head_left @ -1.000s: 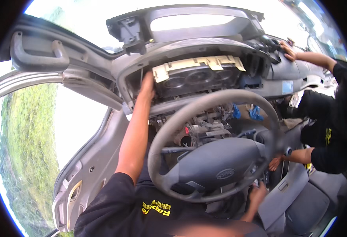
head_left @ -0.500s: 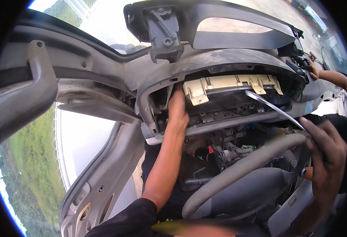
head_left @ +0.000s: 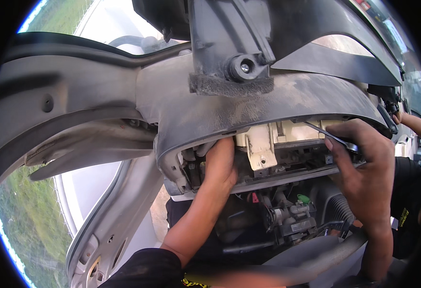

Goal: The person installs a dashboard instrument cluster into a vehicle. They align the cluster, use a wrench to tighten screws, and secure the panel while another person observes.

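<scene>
Left hand [head_left: 220, 165] fingertips hidden behind dashboard [head_left: 287, 103].

Car interior outdoors, stripped grey dashboard [head_left: 268, 103], open door frame [head_left: 109, 225], grass beyond

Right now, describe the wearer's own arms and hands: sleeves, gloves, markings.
Both hands are bare, with no gloves. The left hand runs back along a bare forearm to a short black sleeve with a bit of yellow print at its lower edge. The right hand has a bare wrist and forearm; no watch, ring or band shows.
</scene>
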{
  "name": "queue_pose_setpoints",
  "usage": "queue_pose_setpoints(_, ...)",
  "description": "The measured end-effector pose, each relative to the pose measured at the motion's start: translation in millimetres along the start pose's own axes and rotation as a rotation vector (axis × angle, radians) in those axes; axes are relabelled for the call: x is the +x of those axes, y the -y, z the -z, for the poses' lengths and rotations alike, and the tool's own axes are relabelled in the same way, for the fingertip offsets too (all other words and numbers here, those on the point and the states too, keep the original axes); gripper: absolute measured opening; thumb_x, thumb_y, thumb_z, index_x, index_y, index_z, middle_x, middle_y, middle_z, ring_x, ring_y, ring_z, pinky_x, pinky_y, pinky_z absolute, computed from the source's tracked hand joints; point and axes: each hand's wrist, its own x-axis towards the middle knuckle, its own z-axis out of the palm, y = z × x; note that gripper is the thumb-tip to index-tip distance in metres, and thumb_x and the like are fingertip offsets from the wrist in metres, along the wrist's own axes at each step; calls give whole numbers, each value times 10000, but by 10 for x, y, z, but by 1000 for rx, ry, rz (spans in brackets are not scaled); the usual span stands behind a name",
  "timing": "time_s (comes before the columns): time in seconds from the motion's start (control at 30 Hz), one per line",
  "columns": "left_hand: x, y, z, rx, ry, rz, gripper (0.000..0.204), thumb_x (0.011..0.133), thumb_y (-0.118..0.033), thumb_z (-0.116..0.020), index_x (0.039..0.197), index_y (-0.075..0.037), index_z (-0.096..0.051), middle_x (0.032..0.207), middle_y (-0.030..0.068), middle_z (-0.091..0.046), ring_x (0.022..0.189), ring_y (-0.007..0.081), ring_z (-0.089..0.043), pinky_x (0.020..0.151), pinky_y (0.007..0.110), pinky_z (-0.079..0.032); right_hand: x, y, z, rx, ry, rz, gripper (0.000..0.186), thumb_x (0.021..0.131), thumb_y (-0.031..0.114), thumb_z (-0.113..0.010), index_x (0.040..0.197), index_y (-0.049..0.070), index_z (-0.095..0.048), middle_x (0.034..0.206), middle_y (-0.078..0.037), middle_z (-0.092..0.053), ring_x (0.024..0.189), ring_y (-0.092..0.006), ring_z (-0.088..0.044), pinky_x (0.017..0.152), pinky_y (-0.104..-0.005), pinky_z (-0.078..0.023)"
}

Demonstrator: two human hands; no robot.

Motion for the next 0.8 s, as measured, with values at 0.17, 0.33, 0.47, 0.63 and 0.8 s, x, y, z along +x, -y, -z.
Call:
queue_pose_setpoints(0.17, -98, -39, -94, 6, -45, 50, 596, 1068, -303, -680, 1535, 11, -483, 1546, 88, -525, 1417, 190, -473, 1196, 356, -365, -31, 28, 73, 456, -74, -342, 138, 895, 6, -815, 998, -7, -725, 957, -96, -758, 828, -145, -718, 751, -272, -568)
queue_pose_setpoints(0.33, -185, -67, -92, 98, -87, 8, 651, 1065, -345, -681, 1550, 31, -463, 1568, 101, -507, 1416, 193, -472, 1188, 346, -368, -17, 265, -70, 53, 12, 261, 236, 841, -87, -747, 1059, 2, -745, 892, -157, -775, 771, -247, -778, 679, -346, -619)
queue_pose_setpoints(0.47, -275, -207, -172, 88, -91, 108, 658, 1081, -351, -656, 1568, 32, -434, 1582, 101, -492, 1421, 192, -461, 1184, 344, -366, -24, 161, -124, 93, -9, 98, 188, 875, -103, -719, 1037, -8, -726, 890, -146, -764, 756, -225, -767, 657, -319, -604)
queue_pose_setpoints(0.63, -307, -160, -121, 60, -145, 53, 583, 1094, -323, -636, 1536, 15, -460, 1546, 92, -511, 1411, 199, -466, 1181, 341, -365, -3, 111, -87, 362, -43, -347, 83, 975, -24, -680, 1057, -13, -668, 909, -68, -707, 771, -109, -683, 688, -246, -551)
queue_pose_setpoints(0.8, -414, -151, -64, 38, -52, 27, 496, 1069, -226, -665, 1500, -38, -506, 1509, 103, -543, 1401, 236, -494, 1214, 393, -369, -19, 41, -97, 373, -139, -753, 164, 998, 134, -694, 1080, -6, -667, 879, -56, -706, 732, -79, -656, 676, -219, -519)
